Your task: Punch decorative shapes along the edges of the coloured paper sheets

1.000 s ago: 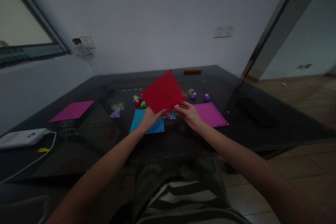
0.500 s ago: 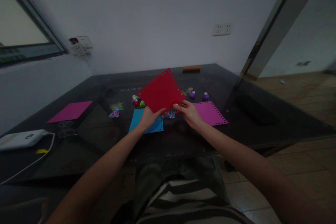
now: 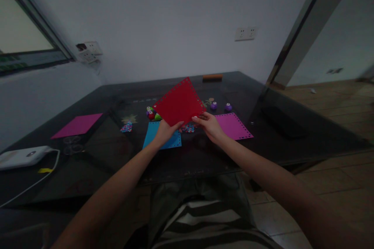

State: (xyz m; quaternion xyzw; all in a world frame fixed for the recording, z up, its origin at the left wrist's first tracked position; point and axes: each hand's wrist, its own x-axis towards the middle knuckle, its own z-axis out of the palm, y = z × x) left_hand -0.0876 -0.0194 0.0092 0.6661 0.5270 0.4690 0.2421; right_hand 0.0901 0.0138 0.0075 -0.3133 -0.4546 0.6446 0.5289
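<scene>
Both hands hold up a red square sheet (image 3: pixel 180 103) with small holes punched along its far edges, tilted corner-up above the table. My left hand (image 3: pixel 166 132) grips its lower left edge, thumb on the front. At the lower right corner, my right hand (image 3: pixel 210 124) pinches it between thumb and fingers. Under my left hand lies a blue punched sheet (image 3: pixel 172 141). A pink punched sheet (image 3: pixel 233 126) is beside my right hand. Small multicoloured pieces (image 3: pixel 188 128) are heaped below the red sheet, which partly hides several round coloured figures with eyes (image 3: pixel 151 114).
Two purple round figures (image 3: pixel 228 107) stand at the right of the dark table (image 3: pixel 111 163). To the left are another pink sheet (image 3: pixel 77 125), a small multicoloured pile (image 3: pixel 126 127) and a white device (image 3: pixel 25 156) with a cable. A brown bar (image 3: pixel 212 77) lies at the back.
The view has shifted very slightly. Both hands keep their hold on the red sheet, which stays at nearly the same place and tilt.
</scene>
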